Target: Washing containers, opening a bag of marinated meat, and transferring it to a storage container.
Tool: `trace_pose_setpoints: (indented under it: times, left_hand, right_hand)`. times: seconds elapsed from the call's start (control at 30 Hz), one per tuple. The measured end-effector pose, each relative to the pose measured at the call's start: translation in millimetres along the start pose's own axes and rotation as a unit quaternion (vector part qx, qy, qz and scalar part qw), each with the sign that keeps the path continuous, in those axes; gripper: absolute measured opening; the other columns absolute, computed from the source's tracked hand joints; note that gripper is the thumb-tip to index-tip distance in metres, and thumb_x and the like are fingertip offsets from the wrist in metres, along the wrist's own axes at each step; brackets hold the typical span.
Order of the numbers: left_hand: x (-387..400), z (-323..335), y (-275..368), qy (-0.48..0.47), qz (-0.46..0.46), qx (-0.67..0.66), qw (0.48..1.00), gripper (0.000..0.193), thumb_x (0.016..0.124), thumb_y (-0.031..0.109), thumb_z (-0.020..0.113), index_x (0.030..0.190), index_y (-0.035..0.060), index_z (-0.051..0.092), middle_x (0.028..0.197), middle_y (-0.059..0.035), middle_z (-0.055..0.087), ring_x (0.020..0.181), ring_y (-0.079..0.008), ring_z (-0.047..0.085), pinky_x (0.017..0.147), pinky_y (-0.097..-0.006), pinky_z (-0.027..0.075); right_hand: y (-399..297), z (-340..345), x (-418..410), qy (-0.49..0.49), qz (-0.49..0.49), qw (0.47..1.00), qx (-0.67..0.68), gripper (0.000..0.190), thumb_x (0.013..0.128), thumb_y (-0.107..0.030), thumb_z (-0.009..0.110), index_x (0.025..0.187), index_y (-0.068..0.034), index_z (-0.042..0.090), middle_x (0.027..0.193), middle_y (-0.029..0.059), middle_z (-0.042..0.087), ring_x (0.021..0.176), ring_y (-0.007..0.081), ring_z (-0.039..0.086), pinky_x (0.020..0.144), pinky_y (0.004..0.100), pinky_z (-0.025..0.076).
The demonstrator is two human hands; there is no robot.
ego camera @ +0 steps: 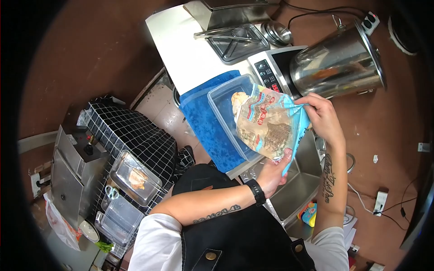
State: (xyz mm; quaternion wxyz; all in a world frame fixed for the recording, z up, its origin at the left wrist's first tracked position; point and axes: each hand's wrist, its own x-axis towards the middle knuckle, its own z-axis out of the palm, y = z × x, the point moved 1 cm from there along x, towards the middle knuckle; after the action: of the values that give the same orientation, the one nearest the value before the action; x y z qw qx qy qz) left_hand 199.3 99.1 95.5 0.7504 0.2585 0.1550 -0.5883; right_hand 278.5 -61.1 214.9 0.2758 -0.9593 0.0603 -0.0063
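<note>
A printed clear-and-blue plastic bag (pixel 266 122) slants over a clear plastic container (pixel 220 108). Brownish contents show through its film. Pale pieces of food (pixel 239 100) stick out at the bag's left end, over the container. My right hand (pixel 322 115) pinches the bag's gathered blue corner on the upper right. Lower down, my left hand (pixel 275 176), with a black band on the wrist, grips the bag's bottom edge. Under the container lies a blue cloth (pixel 200 125). The bag hides part of the container's inside and its right side.
Right of the container, a steel sink basin (pixel 295 189) opens below my arms. Beyond the bag, a tall steel pot (pixel 339 64) stands on an induction cooker (pixel 266 73). At left, a steel tray (pixel 135 189) holds food, near scissors (pixel 112 192) and a clear plastic box (pixel 122 213).
</note>
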Motion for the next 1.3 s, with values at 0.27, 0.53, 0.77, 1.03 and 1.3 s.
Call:
trace_pose_setpoints:
  times: [0.27, 0.53, 0.77, 1.03, 1.3]
  left_hand:
    - [-6.4, 17.7, -6.0, -0.060, 0.006, 0.162, 0.985, 0.033, 0.095, 0.044, 0.058, 0.096, 0.0118, 0.051, 0.078, 0.0041, 0.049, 0.063, -0.0048, 0.047, 0.050, -0.0215, 0.041]
    - [-7.5, 17.4, -15.5, -0.112, 0.066, 0.087, 0.988, 0.029, 0.093, 0.031, 0.065, 0.108, 0.0086, 0.055, 0.091, -0.0009, 0.059, 0.081, -0.0092, 0.060, 0.068, -0.0255, 0.048]
    - [25.8, -34.8, 2.5, -0.034, 0.042, -0.108, 0.993, 0.043, 0.093, 0.009, 0.058, 0.132, 0.0055, 0.040, 0.126, -0.0119, 0.056, 0.115, -0.0193, 0.056, 0.099, -0.0350, 0.045]
    - [37.0, -73.3, -4.2, 0.007, 0.186, 0.325, 0.927, 0.042, 0.088, -0.010, 0.050, 0.129, -0.0001, 0.049, 0.120, -0.0114, 0.060, 0.100, -0.0184, 0.061, 0.088, -0.0296, 0.049]
    - [31.0, -41.3, -37.2, -0.141, 0.340, 0.692, 0.621, 0.058, 0.082, -0.009, 0.054, 0.138, 0.0010, 0.043, 0.145, -0.0241, 0.037, 0.132, -0.0411, 0.041, 0.106, -0.0399, 0.038]
  right_hand:
    - [11.8, -23.3, -35.4, 0.062, 0.040, 0.997, 0.025, 0.020, 0.082, 0.006, 0.051, 0.093, 0.002, 0.066, 0.081, 0.0061, 0.058, 0.075, 0.0143, 0.054, 0.067, 0.0258, 0.042]
    - [9.6, -47.7, -62.2, 0.111, 0.054, 0.986, 0.114, 0.017, 0.080, 0.009, 0.051, 0.088, 0.004, 0.065, 0.086, 0.0063, 0.060, 0.082, 0.0137, 0.055, 0.073, 0.0244, 0.042]
    - [71.9, -27.1, -151.1, 0.153, 0.127, 0.952, 0.234, 0.014, 0.076, 0.008, 0.054, 0.082, 0.001, 0.065, 0.092, 0.0078, 0.061, 0.086, 0.0156, 0.057, 0.081, 0.0259, 0.043]
    - [120.3, 77.1, -245.1, 0.084, 0.277, 0.790, 0.540, 0.050, 0.076, 0.000, 0.065, 0.123, -0.001, 0.050, 0.097, 0.0047, 0.062, 0.089, 0.0141, 0.060, 0.080, 0.0258, 0.047]
    - [124.1, 185.7, -263.0, 0.255, 0.286, 0.815, 0.435, 0.045, 0.082, -0.001, 0.063, 0.126, -0.001, 0.050, 0.114, 0.0065, 0.060, 0.104, 0.0106, 0.054, 0.091, 0.0280, 0.044]
